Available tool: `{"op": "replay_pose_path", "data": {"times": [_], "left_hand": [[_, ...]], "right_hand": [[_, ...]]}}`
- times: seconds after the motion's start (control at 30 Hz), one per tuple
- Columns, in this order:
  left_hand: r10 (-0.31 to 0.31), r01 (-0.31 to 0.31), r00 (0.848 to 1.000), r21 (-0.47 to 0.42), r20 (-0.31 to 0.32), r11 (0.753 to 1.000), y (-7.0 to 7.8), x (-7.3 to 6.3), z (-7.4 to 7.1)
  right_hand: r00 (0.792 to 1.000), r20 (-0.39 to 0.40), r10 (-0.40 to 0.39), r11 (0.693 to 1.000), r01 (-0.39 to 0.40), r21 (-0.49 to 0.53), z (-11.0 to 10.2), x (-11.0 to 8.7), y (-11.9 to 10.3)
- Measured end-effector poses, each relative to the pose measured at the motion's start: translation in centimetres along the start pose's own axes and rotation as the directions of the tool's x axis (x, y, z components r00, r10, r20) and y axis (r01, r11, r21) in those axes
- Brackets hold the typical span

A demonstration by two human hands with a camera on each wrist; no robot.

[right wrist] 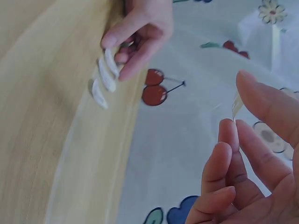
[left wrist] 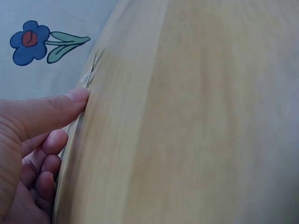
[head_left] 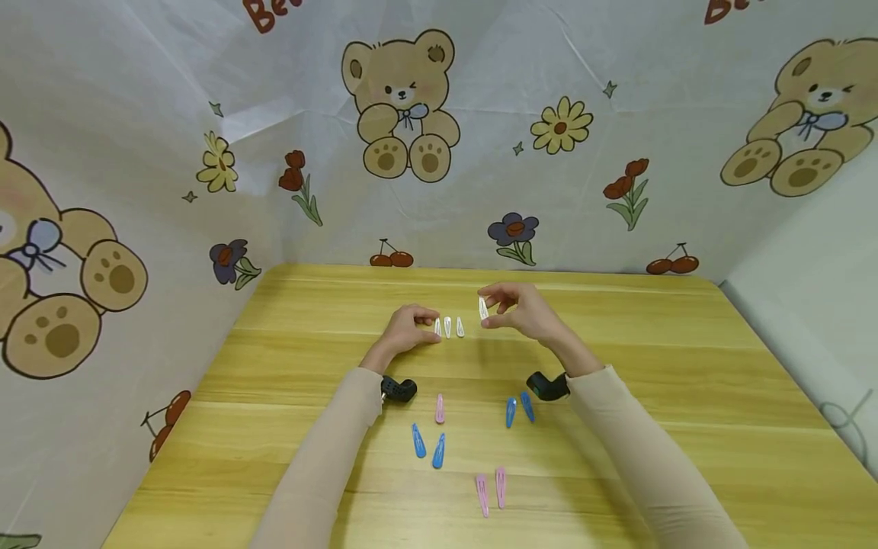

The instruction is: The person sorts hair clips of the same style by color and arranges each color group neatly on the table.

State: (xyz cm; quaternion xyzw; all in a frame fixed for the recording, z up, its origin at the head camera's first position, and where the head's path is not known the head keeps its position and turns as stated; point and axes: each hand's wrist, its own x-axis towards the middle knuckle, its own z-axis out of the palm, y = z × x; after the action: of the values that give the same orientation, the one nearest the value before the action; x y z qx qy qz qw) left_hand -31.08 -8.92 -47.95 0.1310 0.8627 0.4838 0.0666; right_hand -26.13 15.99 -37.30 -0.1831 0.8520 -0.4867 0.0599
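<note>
Between its thumb and fingertips, my right hand pinches a white snap hair clip by its two ends, held up over the table. To its left, three more white clips stand side by side in a row on the wood. My left hand has thumb and finger at the two ends of the leftmost clip, gripping it. The middle clip and the right-hand clip lie just beside it. In the right wrist view the raised clip shows edge-on, with the row beyond.
On the wooden table, nearer the body, lie a single pink clip, two blue clips at the left, two blue clips near the right wrist, and two pink clips in front. A bear-print cloth hangs behind.
</note>
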Motion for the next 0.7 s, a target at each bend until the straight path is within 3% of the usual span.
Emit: {"op": "replay_pose_path", "data": {"times": [0.33,0.7], "left_hand": [[-0.001,0.001,1.0,-0.019,-0.007,1.0,0.4,-0.2,-0.2],[0.003,-0.003,1.0,-0.025,-0.016,1.0,0.3,-0.3,0.0]], "right_hand": [[0.985,-0.011,0.175,0.984,-0.175,-0.01,1.0,4.2,2.9],[0.972,0.014,0.234,0.971,-0.233,-0.05,3.0,5.2,6.3]]}}
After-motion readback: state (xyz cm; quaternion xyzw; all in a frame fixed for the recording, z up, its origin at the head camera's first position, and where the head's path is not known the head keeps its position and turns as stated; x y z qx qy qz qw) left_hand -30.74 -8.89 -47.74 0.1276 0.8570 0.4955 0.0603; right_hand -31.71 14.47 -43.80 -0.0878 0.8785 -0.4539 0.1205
